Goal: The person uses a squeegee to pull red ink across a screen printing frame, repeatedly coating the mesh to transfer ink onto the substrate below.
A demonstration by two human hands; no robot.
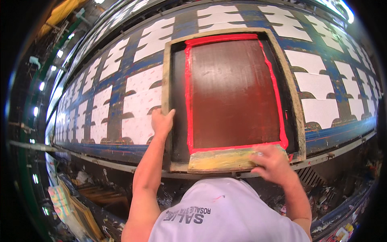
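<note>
A wooden-framed printing screen (297,101) lies over the printing table, with red ink (273,84) around its dark brown central panel (234,97). My left hand (162,123) is closed on the left side of the frame. Along the near end lies a squeegee (217,160) with a yellowed, stained body. My right hand (269,161) is over the squeegee's right part, fingers loosely bent and apart, slightly blurred; whether they touch it is unclear.
Rows of white cut fabric pieces (312,113) cover the long blue-stained table. A metal rail (334,148) runs along the near edge. Stacked boards (80,213) stand below at lower left, and lamps and green beams line the far left.
</note>
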